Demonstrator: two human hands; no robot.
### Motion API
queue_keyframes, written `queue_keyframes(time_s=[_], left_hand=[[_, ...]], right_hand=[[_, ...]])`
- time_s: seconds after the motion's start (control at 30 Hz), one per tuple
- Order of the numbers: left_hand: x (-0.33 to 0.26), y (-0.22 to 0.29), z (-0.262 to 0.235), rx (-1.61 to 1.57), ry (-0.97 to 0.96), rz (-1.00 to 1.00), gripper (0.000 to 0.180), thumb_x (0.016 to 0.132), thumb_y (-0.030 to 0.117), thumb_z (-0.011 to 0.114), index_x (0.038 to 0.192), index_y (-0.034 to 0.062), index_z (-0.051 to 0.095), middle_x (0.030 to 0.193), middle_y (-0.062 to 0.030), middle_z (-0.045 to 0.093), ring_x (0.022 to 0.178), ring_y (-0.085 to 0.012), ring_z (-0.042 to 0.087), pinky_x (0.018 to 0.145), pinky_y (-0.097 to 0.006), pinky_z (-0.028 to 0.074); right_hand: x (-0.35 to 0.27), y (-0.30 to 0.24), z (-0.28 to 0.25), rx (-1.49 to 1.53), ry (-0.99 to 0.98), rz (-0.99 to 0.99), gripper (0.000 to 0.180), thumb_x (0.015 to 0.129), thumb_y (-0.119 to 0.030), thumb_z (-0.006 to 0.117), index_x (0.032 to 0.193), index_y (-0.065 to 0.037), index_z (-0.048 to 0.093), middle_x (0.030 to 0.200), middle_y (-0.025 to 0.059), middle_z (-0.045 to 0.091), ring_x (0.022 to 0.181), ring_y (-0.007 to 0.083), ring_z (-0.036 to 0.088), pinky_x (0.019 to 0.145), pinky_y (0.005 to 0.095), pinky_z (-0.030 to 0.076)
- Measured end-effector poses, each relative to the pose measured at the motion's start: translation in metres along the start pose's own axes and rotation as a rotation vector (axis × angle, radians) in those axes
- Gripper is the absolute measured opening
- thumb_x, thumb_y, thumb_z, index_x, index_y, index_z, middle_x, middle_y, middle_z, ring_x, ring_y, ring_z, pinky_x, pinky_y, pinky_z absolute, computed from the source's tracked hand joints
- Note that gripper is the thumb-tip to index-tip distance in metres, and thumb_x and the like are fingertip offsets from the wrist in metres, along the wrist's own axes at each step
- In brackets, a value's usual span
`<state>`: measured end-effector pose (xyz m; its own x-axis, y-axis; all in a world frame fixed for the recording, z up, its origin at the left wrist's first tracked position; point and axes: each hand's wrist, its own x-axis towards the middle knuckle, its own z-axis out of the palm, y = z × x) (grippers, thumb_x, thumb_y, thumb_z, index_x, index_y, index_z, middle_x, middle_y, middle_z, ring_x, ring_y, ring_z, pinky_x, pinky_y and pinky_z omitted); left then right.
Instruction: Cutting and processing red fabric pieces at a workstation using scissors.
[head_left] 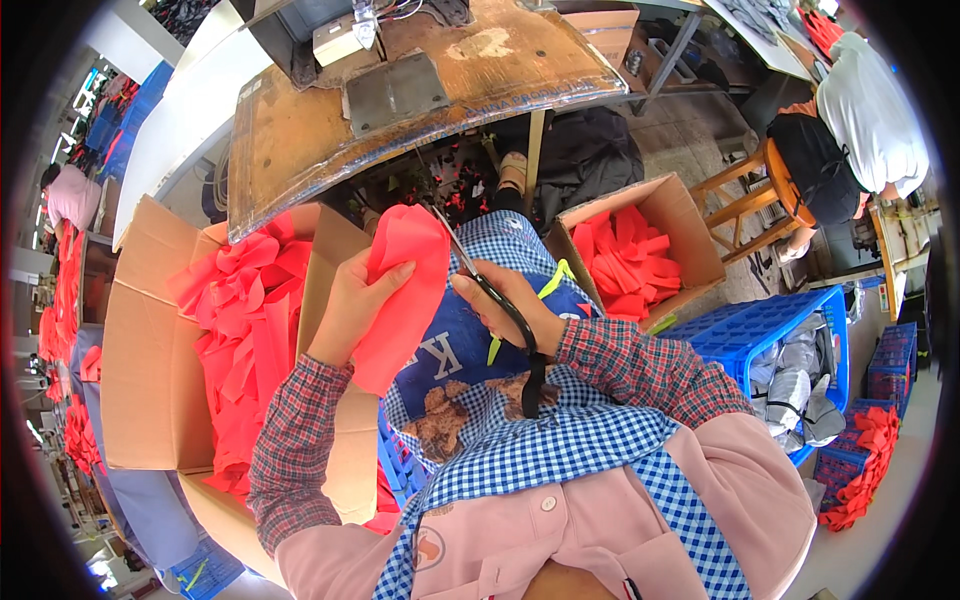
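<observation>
My left hand [368, 290] grips a long, rounded red fabric piece [403, 300] between thumb and fingers, holding it up above my lap. In my right hand [508, 305] is a pair of scissors [492, 283] with black handles, and a black strip hangs from the handle end. The blades point up and to the left, close to the fabric's upper right edge. Whether they touch the fabric I cannot tell. To my left, an open cardboard box [150, 350] holds a heap of red fabric pieces [245, 340]. Another cardboard box [690, 225] on the right holds more red pieces [625, 265].
A worn wooden sewing table [520, 60] with a dark metal plate [397, 93] stands ahead of me. Right of me is a blue plastic crate [770, 335] with grey bundles. A person [865, 110] sits on a wooden stool [785, 185] at the far right.
</observation>
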<state>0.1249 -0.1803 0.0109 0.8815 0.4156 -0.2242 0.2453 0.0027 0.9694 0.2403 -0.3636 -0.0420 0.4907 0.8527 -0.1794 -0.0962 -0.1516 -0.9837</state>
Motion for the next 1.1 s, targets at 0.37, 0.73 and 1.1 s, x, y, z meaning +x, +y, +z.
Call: queue_keyframes(time_s=[0.37, 0.73, 1.1], left_hand=[[0.026, -0.001, -0.038, -0.122, 0.05, 0.065, 0.025, 0.092, 0.012, 0.064, 0.114, 0.0015, 0.062, 0.1, -0.0019, 0.067, 0.083, -0.0086, 0.065, 0.072, -0.023, 0.054], [0.109, 0.078, -0.106, -0.054, 0.125, 0.191, 0.034, 0.09, 0.018, 0.067, 0.119, 0.0028, 0.06, 0.101, -0.0029, 0.068, 0.083, -0.0096, 0.065, 0.071, -0.024, 0.053], [0.168, 0.108, -0.12, 0.077, 0.064, 0.297, 0.042, 0.088, 0.026, 0.069, 0.121, 0.002, 0.059, 0.1, -0.0062, 0.067, 0.081, -0.0121, 0.066, 0.071, -0.027, 0.055]], right_hand=[[0.012, 0.003, -0.012, 0.35, -0.072, 0.193, 0.043, 0.095, -0.049, 0.053, 0.089, -0.006, 0.056, 0.057, -0.004, 0.043, 0.045, 0.0042, 0.043, 0.04, 0.0208, 0.034], [0.045, 0.058, -0.038, 0.513, 0.097, 0.333, 0.047, 0.096, -0.052, 0.045, 0.11, -0.007, 0.051, 0.068, 0.0009, 0.051, 0.053, 0.0116, 0.052, 0.049, 0.0269, 0.047], [0.05, 0.065, -0.041, 0.489, 0.058, 0.334, 0.046, 0.097, -0.051, 0.046, 0.113, -0.008, 0.049, 0.068, 0.0017, 0.052, 0.052, 0.0123, 0.052, 0.048, 0.0267, 0.045]])
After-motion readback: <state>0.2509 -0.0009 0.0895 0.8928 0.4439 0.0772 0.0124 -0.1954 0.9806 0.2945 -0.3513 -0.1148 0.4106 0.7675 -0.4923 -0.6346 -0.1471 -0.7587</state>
